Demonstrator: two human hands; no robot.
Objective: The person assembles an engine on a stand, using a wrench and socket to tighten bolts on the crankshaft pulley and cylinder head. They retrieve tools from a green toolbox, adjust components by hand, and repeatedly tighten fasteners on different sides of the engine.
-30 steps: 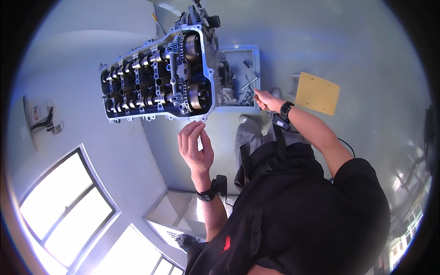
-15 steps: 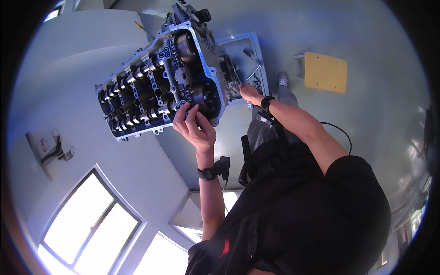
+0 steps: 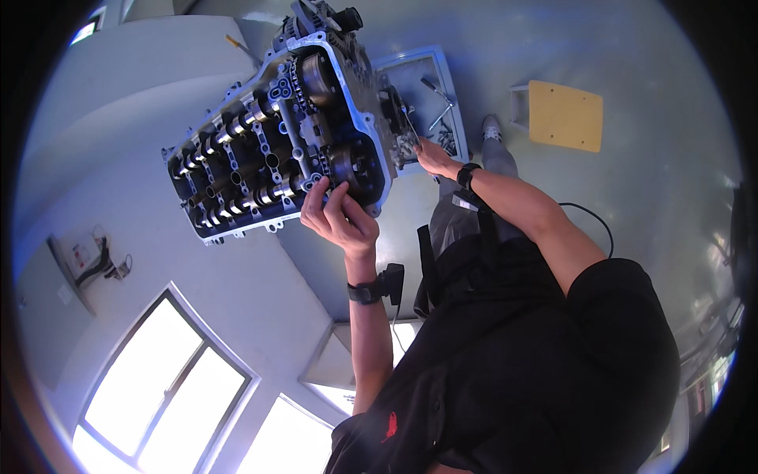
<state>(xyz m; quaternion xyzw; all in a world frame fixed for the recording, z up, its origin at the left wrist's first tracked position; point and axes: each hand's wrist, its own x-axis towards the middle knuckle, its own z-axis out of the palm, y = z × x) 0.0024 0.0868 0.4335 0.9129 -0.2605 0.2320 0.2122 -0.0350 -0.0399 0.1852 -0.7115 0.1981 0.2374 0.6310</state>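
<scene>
Metal tools (image 3: 441, 115) on the bottom of a pale-rimmed tray (image 3: 444, 73).

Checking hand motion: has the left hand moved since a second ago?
Yes: the left hand has moved from the outer edge of the engine inward, its fingertips now past the near rim.

Cannot see the left side of the tray (image 3: 448, 85) behind the engine (image 3: 276, 146), nor identify the rod (image 3: 410, 125) at the right hand (image 3: 433, 156): too small.

Black shirt (image 3: 537, 355), red emblem (image 3: 392, 426), 2 black wristbands (image 3: 364, 294)
</scene>
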